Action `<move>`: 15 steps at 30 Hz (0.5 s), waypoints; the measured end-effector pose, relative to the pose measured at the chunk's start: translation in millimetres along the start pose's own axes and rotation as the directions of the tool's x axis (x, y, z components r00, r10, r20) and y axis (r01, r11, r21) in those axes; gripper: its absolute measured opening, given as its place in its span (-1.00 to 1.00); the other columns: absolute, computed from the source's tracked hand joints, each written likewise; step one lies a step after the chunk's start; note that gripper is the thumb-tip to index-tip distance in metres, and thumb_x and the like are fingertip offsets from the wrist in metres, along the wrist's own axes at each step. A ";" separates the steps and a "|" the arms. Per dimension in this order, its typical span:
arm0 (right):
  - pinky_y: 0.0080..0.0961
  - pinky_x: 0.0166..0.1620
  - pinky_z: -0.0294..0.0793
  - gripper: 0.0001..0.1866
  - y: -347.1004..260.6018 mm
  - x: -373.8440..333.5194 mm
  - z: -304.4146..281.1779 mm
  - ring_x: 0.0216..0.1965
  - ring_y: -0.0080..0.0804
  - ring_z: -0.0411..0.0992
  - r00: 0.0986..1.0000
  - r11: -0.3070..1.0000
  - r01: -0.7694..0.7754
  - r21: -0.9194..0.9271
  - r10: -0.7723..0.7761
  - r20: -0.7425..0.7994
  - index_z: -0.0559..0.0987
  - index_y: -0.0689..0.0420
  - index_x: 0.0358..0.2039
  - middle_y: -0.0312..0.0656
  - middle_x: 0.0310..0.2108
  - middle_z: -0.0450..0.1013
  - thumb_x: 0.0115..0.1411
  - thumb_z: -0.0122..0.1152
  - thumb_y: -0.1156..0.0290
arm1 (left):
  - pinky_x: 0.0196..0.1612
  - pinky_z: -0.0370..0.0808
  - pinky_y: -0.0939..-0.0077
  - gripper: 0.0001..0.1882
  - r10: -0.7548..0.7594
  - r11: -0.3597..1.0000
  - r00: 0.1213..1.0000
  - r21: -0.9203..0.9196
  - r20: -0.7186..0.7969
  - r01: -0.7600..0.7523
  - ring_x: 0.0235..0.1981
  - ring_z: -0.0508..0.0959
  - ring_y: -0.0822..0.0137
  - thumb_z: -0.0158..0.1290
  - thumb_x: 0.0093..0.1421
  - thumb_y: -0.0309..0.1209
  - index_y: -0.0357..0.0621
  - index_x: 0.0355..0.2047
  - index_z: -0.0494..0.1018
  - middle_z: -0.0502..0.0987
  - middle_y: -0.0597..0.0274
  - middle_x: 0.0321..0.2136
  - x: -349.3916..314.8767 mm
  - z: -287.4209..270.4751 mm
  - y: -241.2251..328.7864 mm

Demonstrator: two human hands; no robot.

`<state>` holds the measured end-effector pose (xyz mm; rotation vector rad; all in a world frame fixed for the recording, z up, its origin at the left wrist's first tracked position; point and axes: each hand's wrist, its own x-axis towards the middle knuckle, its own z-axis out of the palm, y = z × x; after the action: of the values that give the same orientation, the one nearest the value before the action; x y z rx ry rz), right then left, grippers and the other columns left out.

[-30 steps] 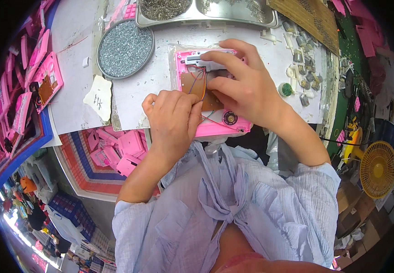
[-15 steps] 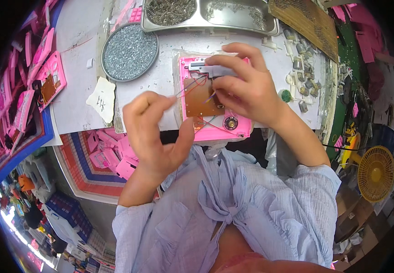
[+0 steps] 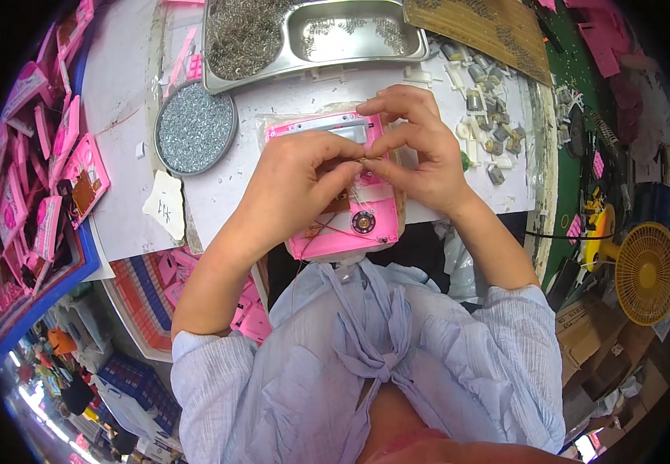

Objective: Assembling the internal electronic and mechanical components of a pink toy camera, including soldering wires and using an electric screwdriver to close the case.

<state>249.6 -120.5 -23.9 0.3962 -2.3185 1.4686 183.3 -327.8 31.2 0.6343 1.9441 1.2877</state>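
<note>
A pink plastic casing [image 3: 382, 219] lies on the worktable in front of me, with a round black speaker [image 3: 364, 223] in its near part. Most of the brown circuit board inside is hidden by my hands. Over the casing, my left hand [image 3: 302, 172] is closed, thumb and index finger pinching a thin wire. The fingertips of my right hand [image 3: 422, 155] meet it there, also pinched on the wire; the exact ends are too small to make out. Loose thin wires run across the near part of the casing.
Small screws fill a round dish [image 3: 196, 127] on the left. Beyond the casing stands a metal tray [image 3: 316, 72] of small metal parts, with a brown board [image 3: 490, 35] beside it. Small motors [image 3: 486, 104] lie at right. Pink casings [image 3: 22, 182] are heaped far left; a yellow fan [image 3: 647, 273] stands right.
My left hand has moved right and away from me, over the casing, so both hands' fingertips now meet. The casing looks slightly turned, and the whole view has shifted a little.
</note>
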 end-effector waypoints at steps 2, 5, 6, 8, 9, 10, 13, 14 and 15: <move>-0.23 0.19 0.33 -0.81 -3.1 -0.3 -1.7 0.13 -0.15 0.31 0.997 0.997 -0.073 0.026 0.073 0.008 0.69 0.05 -0.41 -0.23 0.03 0.57 -0.09 0.49 0.51 | -0.34 0.69 0.56 -0.84 -0.098 0.993 0.995 -0.069 -0.013 0.097 -0.39 0.64 0.51 0.14 0.33 -0.56 -0.35 -0.11 0.60 0.63 0.19 -0.37 0.2 0.9 3.4; -0.23 0.19 0.31 -0.82 -3.3 -3.9 1.3 0.14 -0.16 0.31 0.995 0.995 -0.095 0.012 0.096 -0.005 0.68 0.07 -0.41 -0.22 0.03 0.56 -0.09 0.49 0.51 | -0.38 0.71 0.54 -0.87 -0.152 0.966 0.984 -0.225 -0.092 0.128 -0.41 0.63 0.51 0.14 0.33 -0.55 -0.34 -0.15 0.60 0.61 0.20 -0.43 -2.0 7.6 -6.0; -0.23 0.17 0.32 -0.82 -4.4 -6.0 2.6 0.14 -0.16 0.31 0.995 0.995 -0.098 -0.019 0.097 -0.017 0.68 0.07 -0.41 -0.20 0.03 0.56 -0.08 0.50 0.51 | -0.41 0.69 0.56 -0.87 -0.142 0.964 0.983 -0.244 -0.119 0.110 -0.43 0.65 0.48 0.15 0.32 -0.54 -0.36 -0.18 0.60 0.62 0.19 -0.44 -1.7 10.3 -9.5; -0.23 0.14 0.33 -0.81 -10.3 -12.9 4.8 0.14 -0.16 0.31 0.994 0.991 -0.105 -0.081 0.102 -0.047 0.66 0.08 -0.42 -0.17 0.03 0.55 -0.08 0.51 0.51 | -0.48 0.65 0.60 -0.85 -0.122 0.958 0.978 -0.278 -0.168 0.072 -0.46 0.69 0.44 0.17 0.31 -0.51 -0.40 -0.23 0.60 0.64 0.17 -0.46 0.1 15.3 -14.0; -0.21 0.16 0.31 -0.79 -17.3 -17.8 0.9 0.13 -0.15 0.31 0.994 0.984 -0.098 -0.149 0.089 -0.069 0.67 0.06 -0.39 -0.17 0.03 0.55 -0.08 0.51 0.51 | -0.48 0.64 0.57 -0.86 -0.083 0.974 0.979 -0.225 -0.185 0.040 -0.48 0.68 0.43 0.19 0.29 -0.51 -0.38 -0.24 0.61 0.63 0.19 -0.47 -0.2 16.6 -14.3; -0.20 0.18 0.29 -0.77 -27.5 -23.5 -8.9 0.13 -0.14 0.32 0.993 0.971 -0.094 -0.219 0.075 -0.091 0.67 0.05 -0.36 -0.17 0.03 0.55 -0.08 0.50 0.50 | -0.47 0.63 0.54 -0.88 -0.041 0.985 0.980 -0.171 -0.197 0.006 -0.49 0.68 0.41 0.20 0.27 -0.52 -0.36 -0.25 0.62 0.62 0.20 -0.48 -1.2 17.5 -15.0; -0.33 0.08 0.43 -0.69 -38.5 -59.7 -69.4 0.03 -0.21 0.42 0.950 0.907 -0.173 -0.385 0.051 -0.308 0.63 0.07 -0.20 -0.11 -0.01 0.54 -0.01 0.44 0.56 | -0.48 0.56 0.46 -0.90 0.282 0.949 0.923 0.216 -0.262 -0.229 -0.55 0.62 0.32 0.24 0.19 -0.52 -0.27 -0.28 0.64 0.59 0.21 -0.49 -1.8 16.4 -21.5; -0.45 0.00 0.50 -0.75 -35.2 -80.8 -92.9 -0.03 -0.31 0.47 0.817 0.932 -0.326 -0.160 0.192 -0.544 0.62 0.12 -0.19 -0.09 -0.03 0.53 0.08 0.37 0.58 | -0.49 0.53 0.43 -0.91 0.423 0.872 0.872 0.372 -0.248 -0.317 -0.57 0.60 0.29 0.25 0.17 -0.53 -0.24 -0.30 0.64 0.57 0.21 -0.49 -0.2 16.0 -22.9; -0.47 -0.01 0.53 -0.83 -28.7 -103.7 -131.0 -0.08 -0.38 0.50 0.625 0.815 -0.564 -0.132 0.317 -0.714 0.59 0.17 -0.17 -0.10 -0.09 0.55 0.21 0.32 0.56 | -0.46 0.51 0.41 -0.91 0.396 0.881 0.878 0.382 -0.269 -0.280 -0.54 0.59 0.27 0.26 0.14 -0.51 -0.21 -0.32 0.65 0.57 0.21 -0.48 -3.7 18.8 -23.3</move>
<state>374.7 -9.5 3.9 -0.7700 -2.0418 1.0692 199.9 -328.6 6.0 1.0211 2.4505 1.3582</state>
